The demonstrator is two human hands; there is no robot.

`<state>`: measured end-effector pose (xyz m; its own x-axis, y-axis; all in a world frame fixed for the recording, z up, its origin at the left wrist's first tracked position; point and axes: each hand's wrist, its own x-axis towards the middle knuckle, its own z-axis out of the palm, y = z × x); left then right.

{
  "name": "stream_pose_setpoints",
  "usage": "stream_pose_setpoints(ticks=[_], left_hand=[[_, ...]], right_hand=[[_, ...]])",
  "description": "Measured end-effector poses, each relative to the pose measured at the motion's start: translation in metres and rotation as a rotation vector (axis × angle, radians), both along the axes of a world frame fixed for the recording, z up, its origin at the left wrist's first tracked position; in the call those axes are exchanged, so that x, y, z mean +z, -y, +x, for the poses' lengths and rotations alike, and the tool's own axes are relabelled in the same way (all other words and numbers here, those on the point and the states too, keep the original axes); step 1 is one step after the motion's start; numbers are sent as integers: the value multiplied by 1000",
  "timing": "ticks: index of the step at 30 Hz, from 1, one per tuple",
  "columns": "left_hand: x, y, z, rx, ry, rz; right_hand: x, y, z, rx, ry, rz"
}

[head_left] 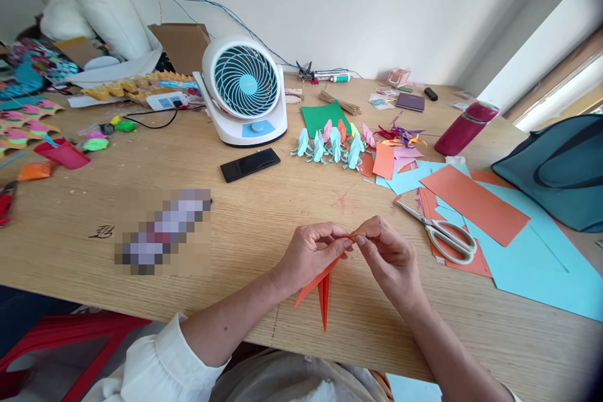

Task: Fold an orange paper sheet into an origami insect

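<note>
An orange folded paper piece (324, 298) hangs between my hands, just above the table's front part, with long narrow points facing down toward me. My left hand (316, 250) is closed on its upper part, thumb against fingers. At its top end my right hand (384, 251) pinches a small tip between thumb and forefinger. The fingertips of both hands nearly meet there, and they hide much of that end. Scissors (447, 235) with pale handles lie to the right of my right hand, on top of paper pieces.
Folded paper figures (335, 144) stand in a group beyond my hands, near a green sheet (320, 120). A phone (250, 165) lies before a white fan (245, 91). Orange paper (475, 204) and light-blue sheets (541, 264) spread at right, by a red flask (466, 129) and a teal bag (560, 169).
</note>
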<state>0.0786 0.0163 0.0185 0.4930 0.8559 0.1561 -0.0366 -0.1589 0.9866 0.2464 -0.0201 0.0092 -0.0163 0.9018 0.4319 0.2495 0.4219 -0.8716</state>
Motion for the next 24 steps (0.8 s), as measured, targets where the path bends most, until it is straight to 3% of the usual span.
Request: stream_pose_setpoints(ticks=[9, 15, 24], left_hand=[[-1, 1, -1, 86, -123, 210], [4, 2, -1, 70, -152, 236], [-2, -2, -1, 54, -142, 195]], right_hand=[[1, 1, -3, -6, 21, 25], [0, 2, -3, -8, 0, -29], [1, 2, -1, -92, 35, 1]])
